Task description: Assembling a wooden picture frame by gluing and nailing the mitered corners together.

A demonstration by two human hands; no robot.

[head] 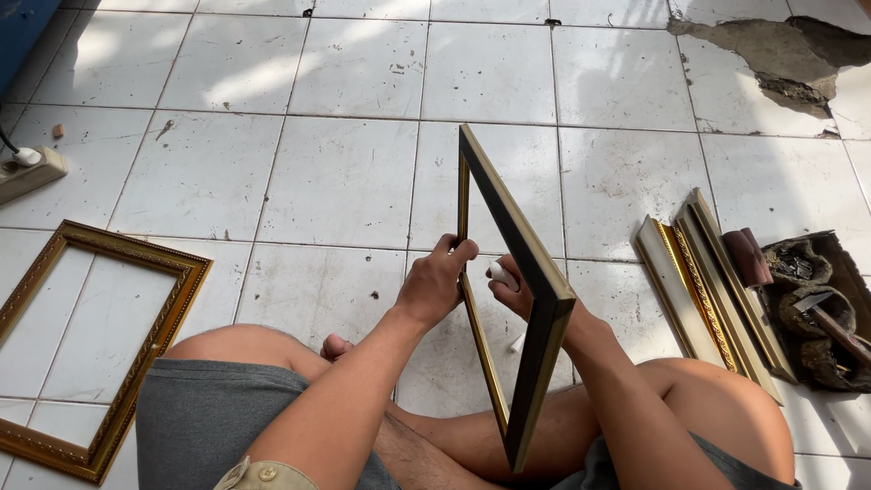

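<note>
I sit cross-legged on a white tiled floor with a black and gold picture frame [522, 245] standing on edge between my knees. My left hand [435, 281] grips the frame's thin inner gold edge about halfway up. My right hand [510, 289], partly hidden behind the frame's near side, holds a small white lump [501, 271] against the inside of the frame.
An ornate gold frame [136, 354] lies flat at the left. A power strip [27, 172] sits at the far left. Gold moulding strips [708, 290] lie at the right, beside a dark tray of tools [817, 308]. Broken tile [771, 54] shows at top right.
</note>
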